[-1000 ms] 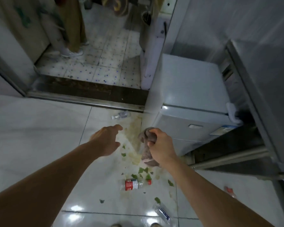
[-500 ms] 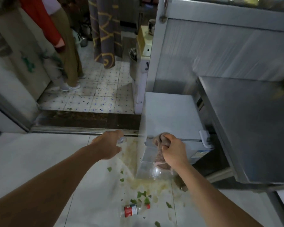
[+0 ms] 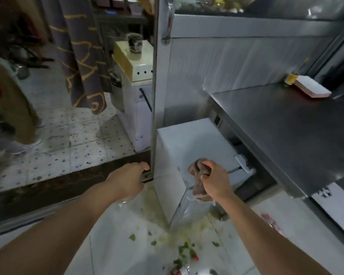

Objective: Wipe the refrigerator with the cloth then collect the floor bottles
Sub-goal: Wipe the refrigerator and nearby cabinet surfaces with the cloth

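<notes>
White glossy floor tiles point(image 3: 115, 249) spread below us, strewn with green leaf scraps point(image 3: 184, 250) and a yellowish smear at the foot of a small white refrigerator point(image 3: 189, 143). It stands in the corner between a metal door frame point(image 3: 154, 96) and a stainless steel counter point(image 3: 290, 133), whose far edge carries a flat white-and-yellow packet point(image 3: 310, 88). Beyond the dark threshold point(image 3: 68, 183) lies a speckled tiled room with a patterned curtain point(image 3: 81, 62) and a person's trouser leg and shoe at the left.

Our right hand point(image 3: 213, 181) is fisted tight around a crumpled brownish cloth point(image 3: 199, 181), held against the refrigerator's front top edge, the cloth's tail hanging below the palm. Our left hand point(image 3: 127, 179) reaches toward the base of the door frame, fingers loosely extended and holding nothing.

A red-labelled bottle point(image 3: 179, 271) lies on the floor tiles at the bottom edge, cut off and blurred. Something clear shows just under our left wrist, perhaps another bottle; we cannot tell. A pinkish object point(image 3: 272, 223) near the counter's base is too blurred to name.
</notes>
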